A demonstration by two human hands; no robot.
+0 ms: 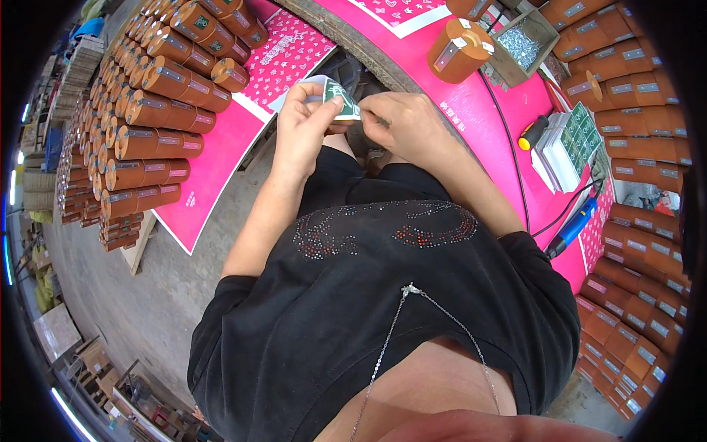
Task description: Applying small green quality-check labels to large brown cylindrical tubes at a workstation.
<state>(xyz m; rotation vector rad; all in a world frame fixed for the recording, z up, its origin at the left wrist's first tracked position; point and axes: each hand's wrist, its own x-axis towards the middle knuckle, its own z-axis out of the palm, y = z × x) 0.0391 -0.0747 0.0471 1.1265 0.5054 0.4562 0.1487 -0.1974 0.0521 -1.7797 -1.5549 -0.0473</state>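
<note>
My left hand (pixel 303 131) and my right hand (pixel 401 125) meet in front of me over my lap. Between their fingertips they pinch a small green and white sticker label (pixel 340 98) with a white backing sheet behind it. A brown cylindrical wooden box (pixel 458 48) with a metal clasp lies on the pink table top (pixel 471 110) just beyond my right hand.
Many brown cylindrical boxes (pixel 158 103) are stacked at the left on pink sheets (pixel 221 147). More of them (pixel 633 81) pile up at the right. A stack of green labels (pixel 571 144), an orange-handled screwdriver (pixel 532 132), a blue power tool (pixel 573 227) and a small box of screws (pixel 521 43) lie on the table.
</note>
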